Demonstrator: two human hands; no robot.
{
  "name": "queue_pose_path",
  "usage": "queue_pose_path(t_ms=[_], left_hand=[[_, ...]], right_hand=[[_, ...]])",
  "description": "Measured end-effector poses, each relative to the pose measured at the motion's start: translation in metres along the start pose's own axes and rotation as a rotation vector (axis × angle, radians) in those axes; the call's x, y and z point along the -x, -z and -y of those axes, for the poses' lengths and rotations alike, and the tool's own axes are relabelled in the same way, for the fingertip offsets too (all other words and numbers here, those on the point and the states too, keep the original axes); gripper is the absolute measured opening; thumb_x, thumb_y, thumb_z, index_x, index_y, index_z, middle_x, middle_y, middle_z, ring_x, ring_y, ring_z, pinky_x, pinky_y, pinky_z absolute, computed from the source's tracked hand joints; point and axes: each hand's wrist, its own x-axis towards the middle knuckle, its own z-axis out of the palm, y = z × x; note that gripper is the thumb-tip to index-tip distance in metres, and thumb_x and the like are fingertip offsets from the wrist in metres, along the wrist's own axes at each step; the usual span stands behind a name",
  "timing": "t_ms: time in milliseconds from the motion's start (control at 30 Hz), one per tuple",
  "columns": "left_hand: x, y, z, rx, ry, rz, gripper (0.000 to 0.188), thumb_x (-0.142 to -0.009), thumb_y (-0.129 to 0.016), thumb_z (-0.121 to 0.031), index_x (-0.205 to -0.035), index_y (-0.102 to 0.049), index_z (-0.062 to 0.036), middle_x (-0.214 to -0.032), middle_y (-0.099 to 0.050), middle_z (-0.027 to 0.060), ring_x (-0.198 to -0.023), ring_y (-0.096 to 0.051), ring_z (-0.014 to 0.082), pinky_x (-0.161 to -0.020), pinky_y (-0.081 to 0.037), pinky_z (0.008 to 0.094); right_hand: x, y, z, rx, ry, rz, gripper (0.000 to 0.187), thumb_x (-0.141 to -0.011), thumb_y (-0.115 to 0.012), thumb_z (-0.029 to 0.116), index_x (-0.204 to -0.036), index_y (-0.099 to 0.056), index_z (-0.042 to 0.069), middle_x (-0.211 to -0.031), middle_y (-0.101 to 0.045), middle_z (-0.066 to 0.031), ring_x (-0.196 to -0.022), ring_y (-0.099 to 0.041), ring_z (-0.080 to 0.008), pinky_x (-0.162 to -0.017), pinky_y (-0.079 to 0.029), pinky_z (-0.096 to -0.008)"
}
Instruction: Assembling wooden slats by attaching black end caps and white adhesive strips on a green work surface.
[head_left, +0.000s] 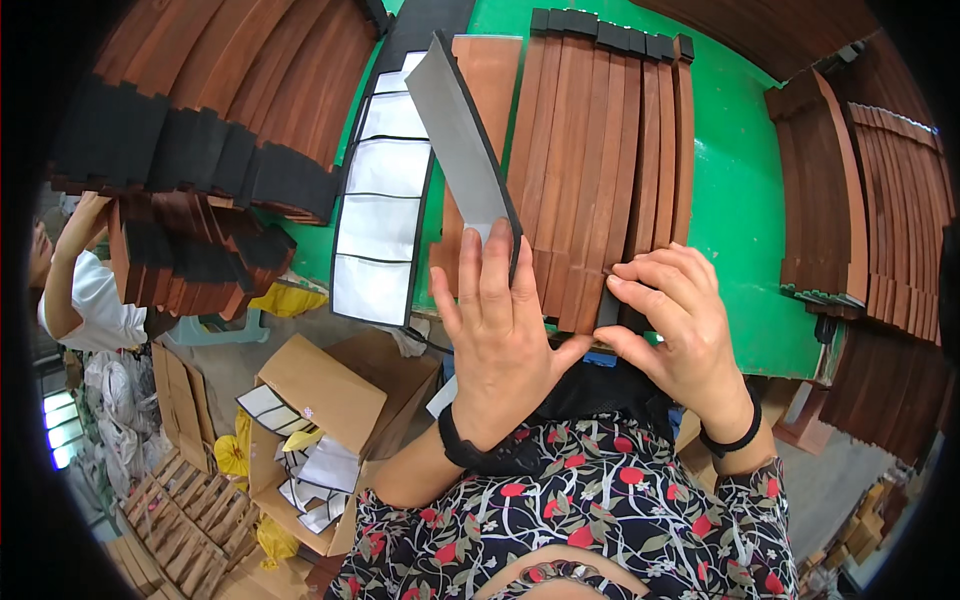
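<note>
Several reddish-brown wooden slats (575, 170) lie side by side on a green table, with black pads (610, 38) on their far ends. A strip with pale backing and a black edge (455, 125) stands tilted left of them. My left hand (492, 330) is open, its fingers stretched out against the strip's near end and its thumb pointing at the slats' near ends. At those ends my right hand (680, 325) is curled, thumb and fingers around a small black pad (609, 303) on a slat. The fingers partly hide this pad.
A sheet of white-backed black-edged pads (378, 205) lies on the green table (735, 190). Slat stacks stand left (220, 80) and right (820, 190). A cardboard box (335, 385) with backing scraps sits below left. Another person's arm (80, 235) shows at far left.
</note>
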Motion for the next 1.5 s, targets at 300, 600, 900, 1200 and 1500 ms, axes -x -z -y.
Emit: queue_pose_path(t_ms=[300,600,900,1200,1500], left_hand=[[0.000,-0.001,0.000,0.009,-0.001,0.006,0.125,-0.057,-0.092,-0.052,-0.152,-0.032,0.0040,-0.157,-0.028,0.0227,-0.150,-0.025,0.0418,-0.116,-0.025,0.0644],[-0.001,0.001,0.000,0.005,0.003,0.010,0.125,-0.057,-0.092,-0.052,-0.152,-0.033,0.0046,-0.157,-0.028,0.0234,-0.149,-0.026,0.0422,-0.116,-0.025,0.0646],[-0.001,0.002,-0.002,0.007,0.004,0.023,0.123,-0.059,-0.092,-0.052,-0.151,-0.033,0.0050,-0.156,-0.029,0.0239,-0.148,-0.028,0.0430,-0.115,-0.026,0.0649],[-0.003,0.000,0.001,0.038,0.005,-0.016,0.109,-0.064,-0.088,-0.049,-0.147,-0.041,0.0052,-0.157,-0.032,0.0195,-0.150,-0.025,0.0408,-0.116,-0.021,0.0673],[-0.002,0.000,0.000,0.008,-0.008,-0.027,0.121,-0.058,-0.092,-0.046,-0.151,-0.034,0.0027,-0.156,-0.031,0.0215,-0.148,-0.028,0.0408,-0.117,-0.025,0.0630]], right_hand=[[0.001,-0.004,0.005,0.059,-0.006,-0.009,0.053,-0.066,-0.087,0.020,-0.111,-0.066,0.002,-0.114,-0.065,-0.0118,-0.107,-0.061,-0.0349,-0.095,-0.046,-0.0521],[0.006,-0.005,0.013,0.029,-0.134,-0.050,0.058,-0.067,-0.087,0.025,-0.117,-0.066,0.004,-0.125,-0.065,-0.0139,-0.120,-0.059,-0.0356,-0.104,-0.041,-0.0527],[0.015,-0.001,0.009,0.112,-0.087,-0.067,0.046,-0.074,-0.084,0.026,-0.112,-0.070,0.005,-0.128,-0.066,-0.0106,-0.125,-0.057,-0.0327,-0.108,-0.038,-0.0522],[0.006,-0.007,0.016,0.145,-0.063,0.020,0.033,-0.077,-0.082,0.019,-0.105,-0.071,0.007,-0.128,-0.066,-0.0084,-0.128,-0.056,-0.0303,-0.110,-0.036,-0.0535],[0.013,-0.010,0.014,0.067,-0.080,0.007,0.043,-0.074,-0.084,0.018,-0.112,-0.066,0.006,-0.135,-0.062,-0.0110,-0.135,-0.051,-0.0337,-0.114,-0.031,-0.0571]])
